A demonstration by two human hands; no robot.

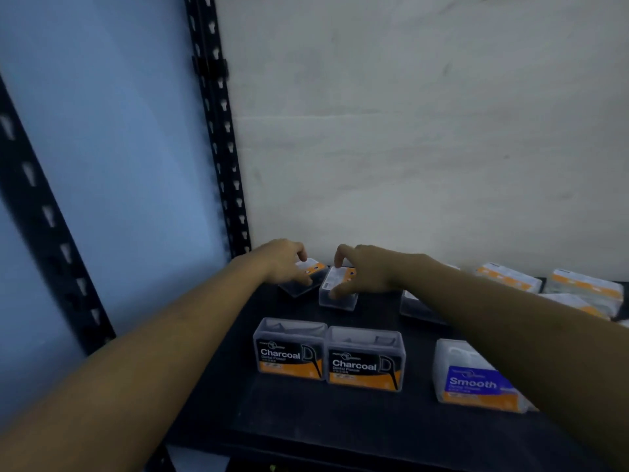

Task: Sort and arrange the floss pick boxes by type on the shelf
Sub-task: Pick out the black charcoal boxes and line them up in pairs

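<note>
Head view: both bare arms reach to the back left corner of a dark shelf (299,424), where it meets a pale wall (408,131) and a black slotted post (218,137). The left hand (284,264) is curled over a clear box (301,279) lying flat by the post, thumb at its near edge and fingers bent over its far side, so it grips the box. The right hand (360,270) pinches a second clear box (338,289) just beside the first: forefinger on the far top edge, thumb on the near side. Both boxes hold dark contents and show a white and orange label; their print is too blurred to read.

Nearer the front, two Charcoal boxes (329,356) stand upright side by side, touching, labels facing the camera. To their right, apart from them, a Smooth box (473,376) stands with a purple and orange label, partly hidden by the right forearm. Behind that forearm another clear box (418,306) lies flat; its type cannot be told. At the far right rear, several white boxes (575,287) with orange bands lie close together, their print unreadable
</note>
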